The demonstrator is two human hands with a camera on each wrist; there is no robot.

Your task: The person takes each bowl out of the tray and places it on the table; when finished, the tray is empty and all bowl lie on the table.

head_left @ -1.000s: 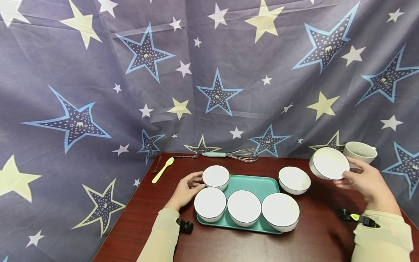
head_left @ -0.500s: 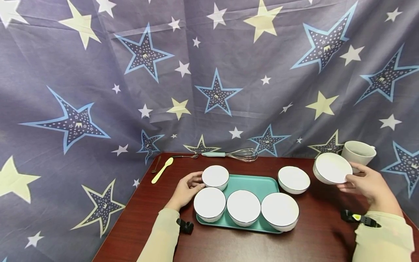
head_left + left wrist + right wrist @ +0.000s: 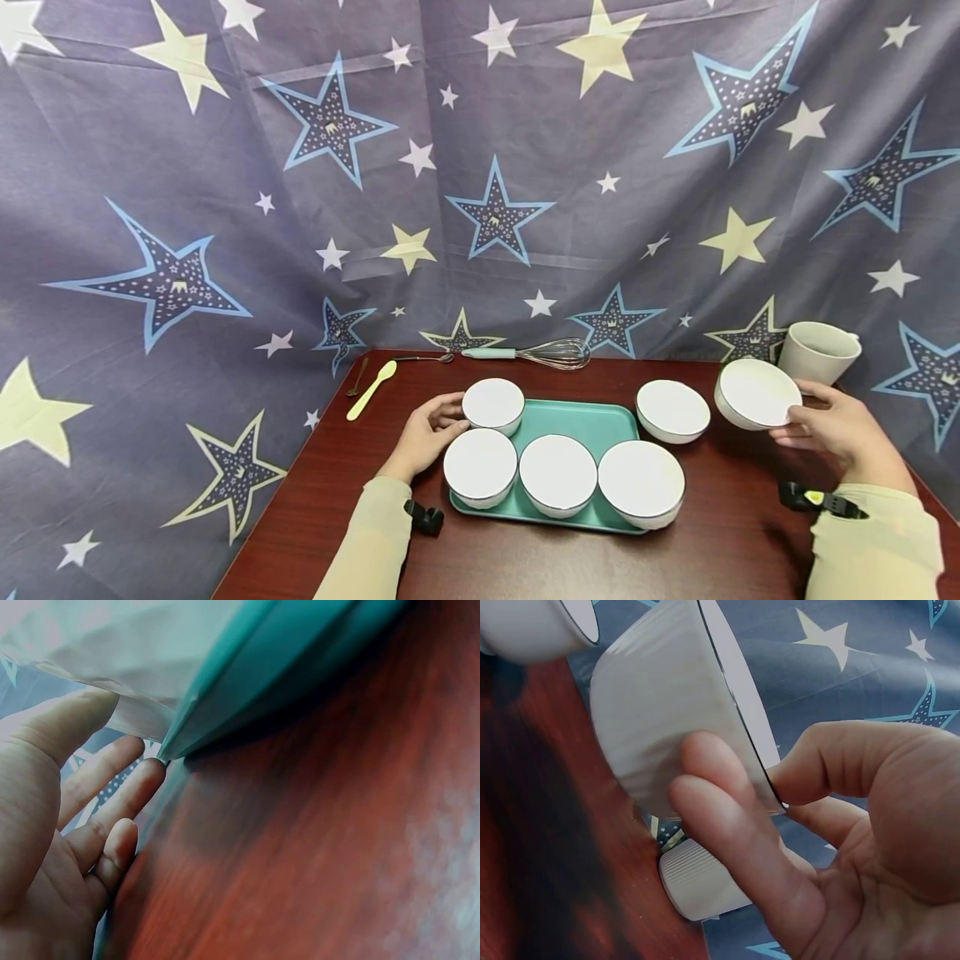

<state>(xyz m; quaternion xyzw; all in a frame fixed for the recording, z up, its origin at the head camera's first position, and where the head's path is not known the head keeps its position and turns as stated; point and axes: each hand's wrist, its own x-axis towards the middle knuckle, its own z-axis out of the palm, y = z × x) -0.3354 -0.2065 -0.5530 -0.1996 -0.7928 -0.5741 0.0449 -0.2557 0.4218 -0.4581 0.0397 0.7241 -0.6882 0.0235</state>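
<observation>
At lower centre I see front bowls (image 3: 558,471) lining the tray (image 3: 581,423); leftward, the left hand (image 3: 422,437), fingers loose and empty, perhaps steadies the rear bowl (image 3: 493,403); frame right, the right hand (image 3: 842,421) pinches the rightmost bowl (image 3: 753,392) by its rim, likely for control; behind stands the mug (image 3: 816,352).

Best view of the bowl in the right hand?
Right wrist: the bowl is close up, fingers gripping it plain to see. Head shows it smaller, from above; left wrist doesn't show it.
</observation>
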